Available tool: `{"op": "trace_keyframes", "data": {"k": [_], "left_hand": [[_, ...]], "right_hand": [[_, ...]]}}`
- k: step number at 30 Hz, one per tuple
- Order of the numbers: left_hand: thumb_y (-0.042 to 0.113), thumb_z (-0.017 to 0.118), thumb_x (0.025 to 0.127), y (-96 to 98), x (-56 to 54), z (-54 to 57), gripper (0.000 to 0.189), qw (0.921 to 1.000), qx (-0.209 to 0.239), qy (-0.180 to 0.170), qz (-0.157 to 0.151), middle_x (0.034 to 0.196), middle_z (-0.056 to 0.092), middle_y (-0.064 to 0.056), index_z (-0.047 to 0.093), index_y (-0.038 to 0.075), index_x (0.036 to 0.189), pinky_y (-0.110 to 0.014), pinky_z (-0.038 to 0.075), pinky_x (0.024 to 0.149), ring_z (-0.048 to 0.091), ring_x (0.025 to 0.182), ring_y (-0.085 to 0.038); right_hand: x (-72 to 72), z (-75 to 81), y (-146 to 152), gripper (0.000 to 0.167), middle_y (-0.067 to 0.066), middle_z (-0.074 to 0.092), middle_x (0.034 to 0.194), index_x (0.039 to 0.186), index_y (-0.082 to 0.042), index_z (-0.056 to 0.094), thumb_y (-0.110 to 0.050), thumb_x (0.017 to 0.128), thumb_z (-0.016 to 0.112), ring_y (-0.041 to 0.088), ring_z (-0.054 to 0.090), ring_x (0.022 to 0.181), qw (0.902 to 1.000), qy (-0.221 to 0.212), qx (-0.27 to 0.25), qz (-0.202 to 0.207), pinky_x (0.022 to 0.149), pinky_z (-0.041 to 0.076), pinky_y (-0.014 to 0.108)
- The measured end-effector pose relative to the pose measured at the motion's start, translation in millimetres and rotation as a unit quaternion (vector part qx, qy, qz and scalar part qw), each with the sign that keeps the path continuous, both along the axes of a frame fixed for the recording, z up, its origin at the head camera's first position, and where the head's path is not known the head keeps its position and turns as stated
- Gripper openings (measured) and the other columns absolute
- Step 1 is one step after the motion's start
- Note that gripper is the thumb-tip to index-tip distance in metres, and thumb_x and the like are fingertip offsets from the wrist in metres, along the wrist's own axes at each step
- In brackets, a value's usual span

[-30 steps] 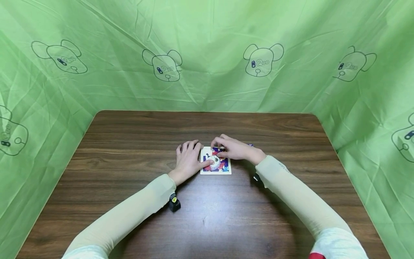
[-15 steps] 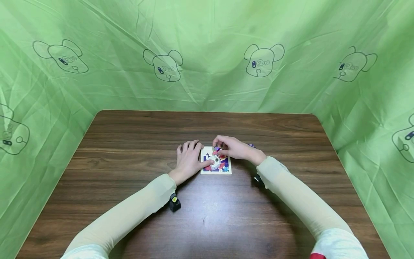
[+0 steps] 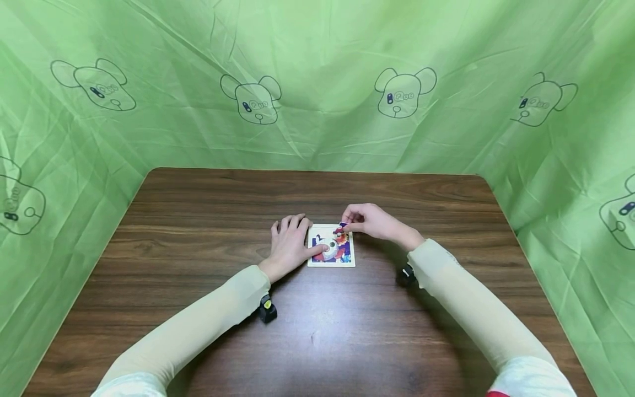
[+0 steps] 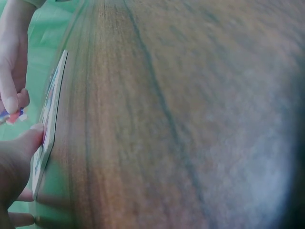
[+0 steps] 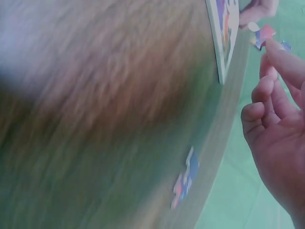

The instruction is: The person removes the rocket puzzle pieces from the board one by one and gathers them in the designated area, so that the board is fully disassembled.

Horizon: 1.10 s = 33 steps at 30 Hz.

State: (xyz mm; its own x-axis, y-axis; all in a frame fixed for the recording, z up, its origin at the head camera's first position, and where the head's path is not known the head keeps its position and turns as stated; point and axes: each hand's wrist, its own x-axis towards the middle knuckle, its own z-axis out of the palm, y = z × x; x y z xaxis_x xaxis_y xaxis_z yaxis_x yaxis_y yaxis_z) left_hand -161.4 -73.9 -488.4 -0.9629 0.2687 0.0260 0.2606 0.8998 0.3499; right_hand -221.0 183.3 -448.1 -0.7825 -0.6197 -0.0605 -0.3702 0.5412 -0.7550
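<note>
A jigsaw puzzle board (image 3: 342, 257) with a white border lies flat on the table in the head view, its upper left part bare white. My left hand (image 3: 289, 242) rests at its left edge, fingers spread on the table and thumb pressing on the picture. Between thumb and fingertips, my right hand (image 3: 378, 221) pinches a colourful jigsaw piece (image 5: 263, 36) over the board's upper right corner. In the left wrist view this piece (image 4: 14, 116) hangs above the board, apart from it.
Loose jigsaw pieces (image 5: 186, 180) lie on the table near my right hand in the right wrist view; my right arm hides them in the head view. The brown wooden table (image 3: 198, 198) is enclosed by green cloth (image 3: 327, 138) at the back and sides.
My right hand has moved right and slightly up from the middle of the board, with a piece between its fingers. The left hand stays where it was.
</note>
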Motion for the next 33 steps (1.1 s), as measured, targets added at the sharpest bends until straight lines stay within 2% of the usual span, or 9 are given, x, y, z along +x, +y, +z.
{"op": "trace_keyframes", "data": {"k": [5, 8, 15, 18, 24, 33], "left_hand": [[0.074, 0.071, 0.083, -0.6, -0.5, -0.2, 0.080, 1.0000, 0.001, 0.001, 0.000, 0.156, 0.046, -0.014, 0.060, 0.013, 0.134, -0.069, 0.022, 0.116, 0.037, 0.144, -0.039], [0.074, 0.072, 0.083, -0.9, -0.3, -0.2, 0.080, 1.0000, 0.004, 0.002, 0.000, 0.156, 0.046, -0.014, 0.060, 0.013, 0.133, -0.068, 0.022, 0.116, 0.037, 0.144, -0.039], [0.073, 0.072, 0.083, -0.6, 0.3, -0.4, 0.078, 0.9999, 0.009, -0.004, 0.000, 0.157, 0.046, -0.014, 0.060, 0.014, 0.132, -0.068, 0.021, 0.116, 0.037, 0.144, -0.038], [0.073, 0.072, 0.084, -0.5, 0.1, -0.6, 0.077, 0.9999, 0.011, -0.005, -0.001, 0.157, 0.046, -0.014, 0.060, 0.014, 0.132, -0.068, 0.021, 0.116, 0.037, 0.144, -0.038], [0.073, 0.071, 0.084, -0.5, -0.3, -0.9, 0.077, 0.9999, 0.009, -0.005, 0.000, 0.157, 0.046, -0.014, 0.060, 0.015, 0.132, -0.067, 0.021, 0.116, 0.036, 0.144, -0.038], [0.074, 0.072, 0.083, -0.1, 0.6, 0.2, 0.078, 1.0000, 0.003, -0.006, 0.002, 0.157, 0.045, -0.013, 0.060, 0.015, 0.133, -0.067, 0.021, 0.116, 0.036, 0.145, -0.038]], "right_hand": [[2.1, 6.7, 17, 0.008, 0.006, 0.069, 0.086, 0.095, -0.008, 0.068, -0.007, 0.094, 0.076, 0.026, 0.064, 0.081, 0.9992, -0.030, -0.027, -0.003, 0.072, 0.051, 0.027], [3.3, 10.6, 27, 0.008, 0.008, 0.069, 0.086, 0.094, -0.008, 0.068, -0.007, 0.095, 0.076, 0.032, 0.065, 0.082, 0.9986, -0.045, -0.026, -0.009, 0.071, 0.051, 0.027], [4.7, 16.9, 54, 0.004, 0.011, 0.072, 0.092, 0.100, -0.009, 0.071, -0.008, 0.097, 0.074, 0.043, 0.065, 0.085, 0.9982, -0.052, -0.015, -0.027, 0.070, 0.055, 0.039], [3.9, 17.1, 68, 0.005, 0.008, 0.074, 0.094, 0.102, -0.010, 0.073, -0.010, 0.097, 0.074, 0.038, 0.068, 0.087, 0.9988, -0.036, -0.014, -0.031, 0.075, 0.057, 0.039], [2.1, 16.4, 92, 0.009, 0.004, 0.078, 0.098, 0.104, -0.012, 0.078, -0.015, 0.098, 0.074, 0.027, 0.071, 0.094, 0.9982, -0.029, -0.009, -0.051, 0.082, 0.052, 0.023], [3.6, 10.9, 121, 0.014, 0.006, 0.079, 0.097, 0.109, -0.009, 0.079, -0.015, 0.098, 0.074, 0.012, 0.069, 0.092, 0.9960, -0.019, 0.011, -0.086, 0.083, 0.050, 0.020]]}}
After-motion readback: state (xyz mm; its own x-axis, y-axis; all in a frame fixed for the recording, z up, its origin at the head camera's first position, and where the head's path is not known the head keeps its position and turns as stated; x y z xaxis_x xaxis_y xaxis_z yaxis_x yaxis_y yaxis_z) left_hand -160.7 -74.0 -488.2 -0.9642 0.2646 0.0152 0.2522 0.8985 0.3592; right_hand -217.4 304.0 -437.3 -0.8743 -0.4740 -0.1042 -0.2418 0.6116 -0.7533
